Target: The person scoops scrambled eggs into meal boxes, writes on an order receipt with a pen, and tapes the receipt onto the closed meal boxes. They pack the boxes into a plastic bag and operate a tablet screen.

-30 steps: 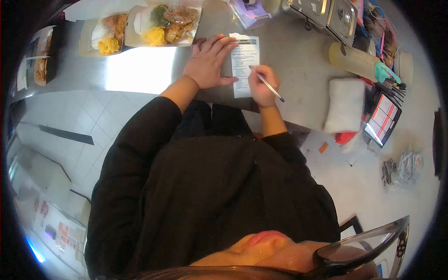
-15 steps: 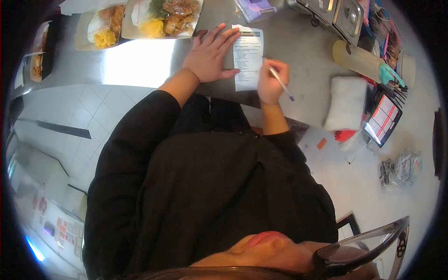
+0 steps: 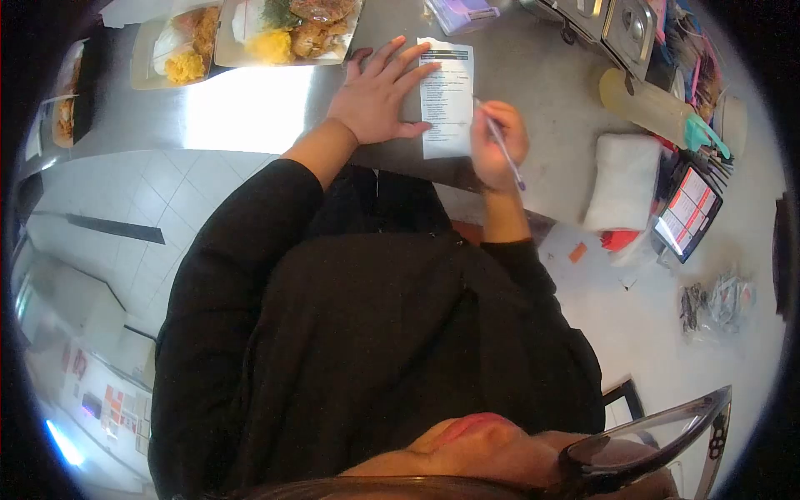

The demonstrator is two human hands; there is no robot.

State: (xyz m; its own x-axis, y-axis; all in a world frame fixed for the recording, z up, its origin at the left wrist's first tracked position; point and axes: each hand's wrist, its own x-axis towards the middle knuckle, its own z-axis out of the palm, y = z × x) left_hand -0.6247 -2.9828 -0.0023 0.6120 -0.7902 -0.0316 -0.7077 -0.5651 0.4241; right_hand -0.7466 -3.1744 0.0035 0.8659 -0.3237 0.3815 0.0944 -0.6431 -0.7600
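A narrow printed receipt (image 3: 447, 108) lies flat on the steel counter (image 3: 550, 108) in front of me. My left hand (image 3: 379, 102) rests palm down beside it, fingers spread, with fingertips and thumb on the paper's left edge. A pen (image 3: 502, 143) is gripped between the fingers of my right hand (image 3: 497, 146), at the receipt's right edge. The pen's upper end slants down toward me. Whether its tip touches the paper I cannot tell.
Boxed meals (image 3: 287, 33) with rice, something yellow and browned pieces stand at the back left. A purple item (image 3: 462, 15), metal lidded containers (image 3: 627, 33), a squeeze bottle (image 3: 642, 107), a folded white cloth (image 3: 623, 179) and a tablet (image 3: 688, 213) stand to the right.
My right hand has shifted slightly right with the pen, off the printed lines to the paper's edge. My left hand stays on the receipt, its fingers a little more spread.
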